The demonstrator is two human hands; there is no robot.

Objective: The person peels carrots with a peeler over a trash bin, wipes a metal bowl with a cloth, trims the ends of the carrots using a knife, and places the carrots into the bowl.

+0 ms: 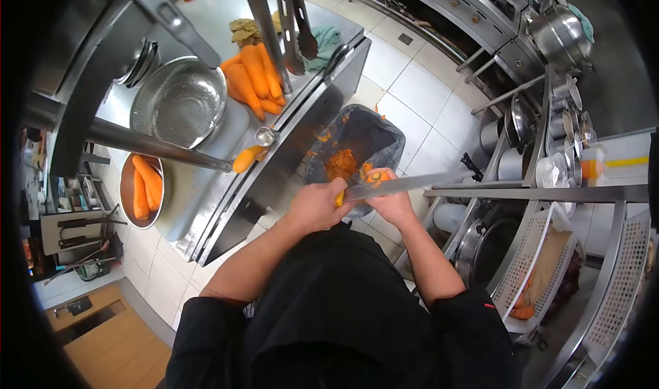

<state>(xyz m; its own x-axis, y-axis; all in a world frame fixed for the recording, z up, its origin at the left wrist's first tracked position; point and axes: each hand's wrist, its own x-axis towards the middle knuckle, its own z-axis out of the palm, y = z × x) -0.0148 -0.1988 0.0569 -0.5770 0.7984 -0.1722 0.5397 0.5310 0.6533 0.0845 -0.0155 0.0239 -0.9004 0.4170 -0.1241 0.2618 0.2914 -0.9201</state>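
A: Carrot (375, 175): where?
B: 12 o'clock, over bin (384, 131), R hand (392, 203) closed round it; L hand (319, 207) wrapped on knife (415, 183).
A: Done?
B: Peelings (341, 162) in bin; this one's prob. unfinished. Carrot pile (254, 73) @ 11 o'clock: can't tell.

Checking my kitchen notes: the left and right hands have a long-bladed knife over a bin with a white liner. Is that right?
Not the liner: the head view shows it is dark. The left hand and right hand do have a long-bladed knife over the bin.
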